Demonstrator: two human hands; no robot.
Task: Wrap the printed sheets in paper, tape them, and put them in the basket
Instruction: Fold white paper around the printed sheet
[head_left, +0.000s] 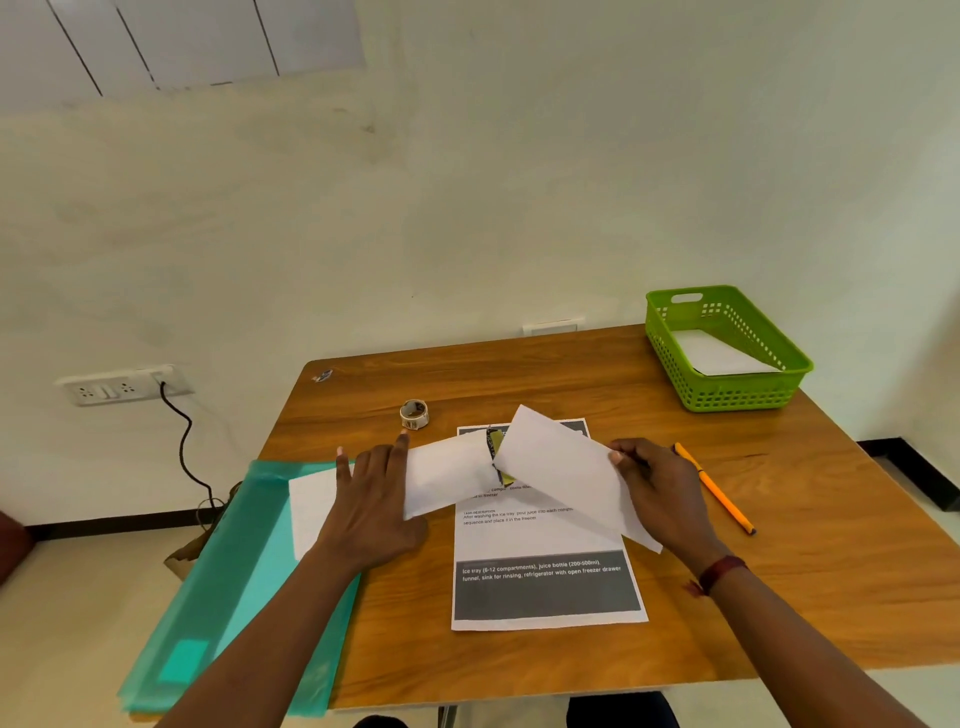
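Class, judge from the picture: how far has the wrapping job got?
Done: a white packet lies in the green basket. In hand: left hand presses the wrapping paper, right hand grips its other end. Left: taping (tape roll untouched), then basketing.

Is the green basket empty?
Not empty: a white paper lies inside the green basket, seen over its rim.

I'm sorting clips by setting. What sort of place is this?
Probably a small office or study room: a wooden desk against a plain wall, a wall socket, and a folder, pen and tape around the half-folded paper.
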